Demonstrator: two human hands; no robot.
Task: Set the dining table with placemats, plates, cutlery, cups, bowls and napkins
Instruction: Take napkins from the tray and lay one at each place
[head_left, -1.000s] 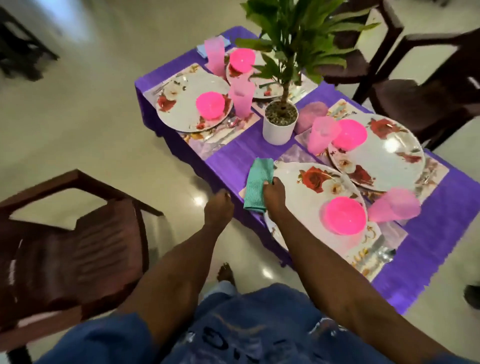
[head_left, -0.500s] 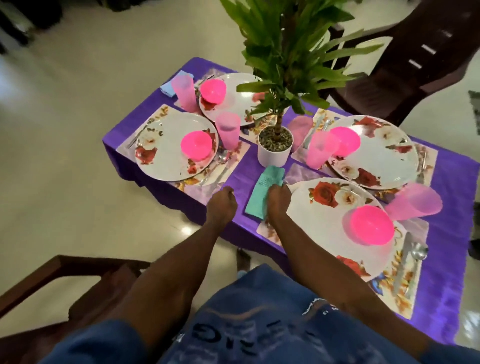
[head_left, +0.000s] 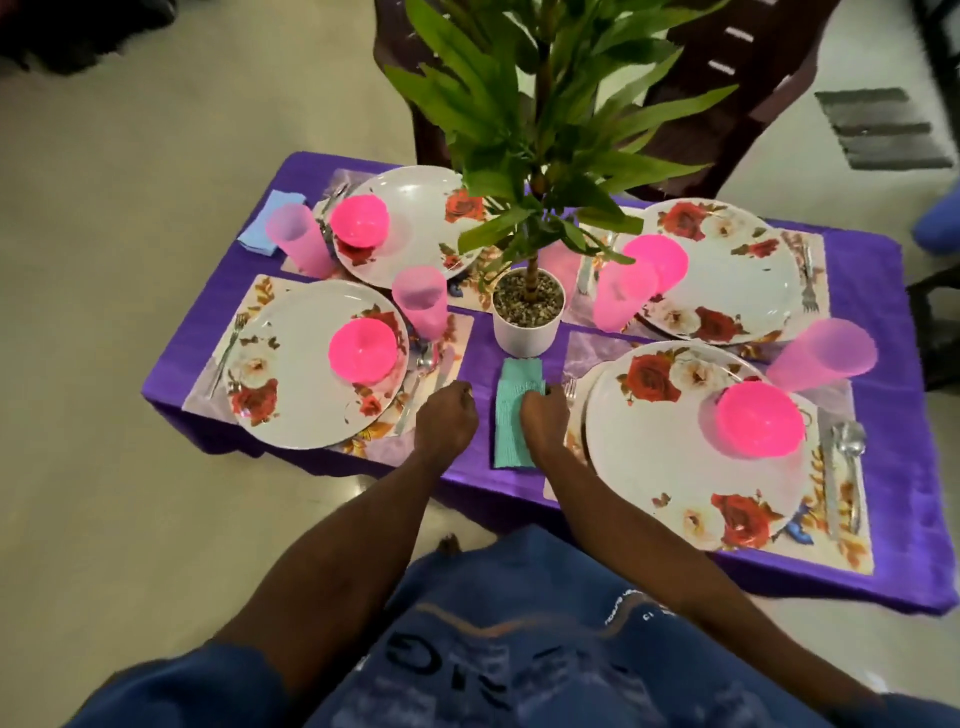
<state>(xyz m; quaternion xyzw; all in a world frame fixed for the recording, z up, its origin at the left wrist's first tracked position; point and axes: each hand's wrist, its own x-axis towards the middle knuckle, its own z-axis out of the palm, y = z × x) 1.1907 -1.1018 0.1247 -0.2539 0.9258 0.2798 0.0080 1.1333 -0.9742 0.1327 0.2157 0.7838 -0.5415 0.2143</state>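
On the purple table (head_left: 883, 415), right hand (head_left: 543, 421) pinches the teal napkin (head_left: 511, 415); left hand (head_left: 447, 421) fisted beside it.

Four floral plates (head_left: 696, 441) on patterned placemats (head_left: 847, 530), each carrying an upturned pink bowl (head_left: 759, 420), with a pink cup (head_left: 821, 356) beside. Fork (head_left: 228, 345), knife, spoon (head_left: 848, 448) flanking plates. Teal napkin (head_left: 511, 415) flat left of the nearest plate; blue napkin (head_left: 270, 221) at far corner.

Four floral plates are in view: upper left (head_left: 410, 223), left (head_left: 311, 364), upper right (head_left: 727, 270), lower right (head_left: 691, 457). Each carries one pink bowl, four in all (head_left: 360, 221) (head_left: 362, 351) (head_left: 657, 260) (head_left: 758, 418). Four pink cups (head_left: 298, 239) (head_left: 421, 301) (head_left: 621, 301) (head_left: 821, 356), one teal napkin (head_left: 511, 410), one blue napkin (head_left: 270, 223), one potted plant (head_left: 527, 317).
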